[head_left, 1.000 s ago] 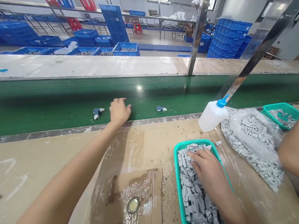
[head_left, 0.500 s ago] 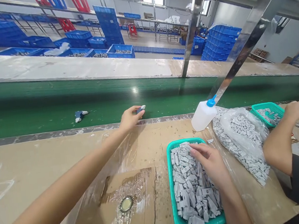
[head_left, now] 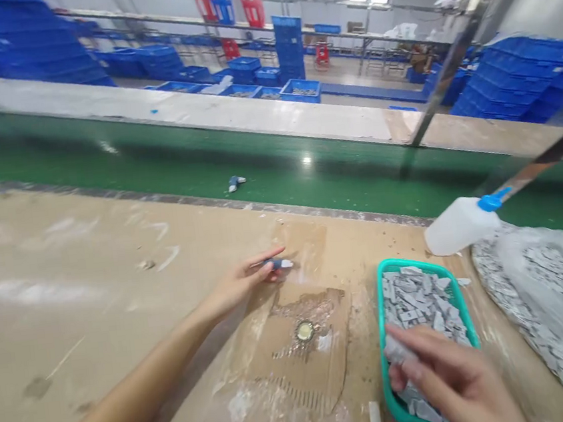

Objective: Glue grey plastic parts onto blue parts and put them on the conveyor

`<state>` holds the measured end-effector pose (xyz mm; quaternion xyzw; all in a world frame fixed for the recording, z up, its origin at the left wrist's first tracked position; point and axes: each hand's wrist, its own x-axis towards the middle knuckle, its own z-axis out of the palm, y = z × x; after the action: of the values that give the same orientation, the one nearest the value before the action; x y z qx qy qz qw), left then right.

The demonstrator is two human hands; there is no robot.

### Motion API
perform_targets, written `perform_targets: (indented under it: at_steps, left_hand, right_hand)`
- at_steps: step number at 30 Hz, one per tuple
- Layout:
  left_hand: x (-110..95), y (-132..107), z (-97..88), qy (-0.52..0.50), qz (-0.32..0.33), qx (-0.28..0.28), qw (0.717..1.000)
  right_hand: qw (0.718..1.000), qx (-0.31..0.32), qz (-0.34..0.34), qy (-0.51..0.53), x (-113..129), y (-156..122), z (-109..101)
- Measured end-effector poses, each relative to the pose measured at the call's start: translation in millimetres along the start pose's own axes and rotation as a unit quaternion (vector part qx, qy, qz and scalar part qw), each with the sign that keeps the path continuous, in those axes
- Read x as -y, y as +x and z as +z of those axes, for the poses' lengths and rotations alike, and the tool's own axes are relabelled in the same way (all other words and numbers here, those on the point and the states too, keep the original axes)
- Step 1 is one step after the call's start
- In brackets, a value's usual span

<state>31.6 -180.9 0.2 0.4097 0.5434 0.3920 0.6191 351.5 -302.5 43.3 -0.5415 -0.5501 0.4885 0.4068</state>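
My left hand (head_left: 253, 276) is closed around a small dark blue part with a whitish tip (head_left: 280, 263), just above the tabletop. Between the thumb and fingers of my right hand (head_left: 443, 368) is a small grey plastic piece (head_left: 399, 349), slightly blurred, over the near part of a green basket (head_left: 385, 361). Many similar grey pieces (head_left: 416, 297) fill that basket. Left of it lies a cardboard sheet (head_left: 335, 366) with a small round cap (head_left: 305, 331) in a wet, glossy patch. Another blue and white part (head_left: 235, 183) rests on the green belt (head_left: 279, 184).
A white squeeze bottle (head_left: 459, 226) with a blue nozzle stands tilted behind the basket. To the right, a clear plastic bag (head_left: 536, 291) holds more grey pieces. A metal post (head_left: 453, 72) rises beyond the belt. Blue crates (head_left: 514, 79) are stacked in the background.
My left hand has drawn back from the belt to above the table with the blue part. My right hand has come nearer, lifting a grey piece. The view has swung left.
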Motion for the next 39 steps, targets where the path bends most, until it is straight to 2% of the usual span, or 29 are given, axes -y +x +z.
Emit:
perform_targets:
  at_steps: [2, 5, 6, 9, 11, 14, 17, 20, 26, 39]
  left_hand:
    - [6.3, -1.6, -0.1, -0.032, 0.036, -0.01, 0.999]
    - [12.9, -0.6, -1.5, -0.06, 0.08, -0.031, 0.995]
    - [14.7, -0.1, -2.7, -0.065, 0.084, -0.036, 0.994]
    - [20.2, 1.4, -7.5, -0.121, 0.067, -0.049, 0.989]
    - [23.5, 2.0, -10.0, -0.188, 0.039, -0.036, 0.981]
    - [26.7, 2.0, -11.0, -0.264, 0.021, 0.01, 0.964]
    - [27.4, 1.0, -9.8, -0.282, 0.024, 0.045, 0.958]
    - [26.6, -0.3, -9.7, -0.288, 0.033, 0.054, 0.956]
    - [26.1, -1.2, -13.2, -0.284, 0.048, 0.069, 0.955]
    - [27.3, -2.7, -11.0, -0.264, 0.051, 0.092, 0.959]
  right_hand:
    - [0.999, 0.036, -0.037, -0.012, -7.8, -3.4, 32.2]
    - [0.997, 0.0, -0.065, -0.033, -27.2, 1.7, 82.1]
    - [0.994, -0.033, -0.092, -0.057, -34.0, 4.3, 95.0]
    - [0.974, -0.078, -0.161, -0.138, -49.7, 10.0, 114.2]
    - [0.963, -0.083, -0.179, -0.186, -54.3, 11.4, 114.2]
    - [0.951, -0.087, -0.167, -0.245, -55.3, 12.1, 109.1]
    - [0.94, -0.067, -0.183, -0.281, -54.1, 13.2, 107.4]
    - [0.919, -0.044, -0.226, -0.321, -53.4, 15.3, 109.0]
    - [0.882, -0.055, -0.3, -0.358, -56.4, 19.9, 111.7]
    - [0.874, -0.068, -0.321, -0.359, -55.9, 18.9, 114.5]
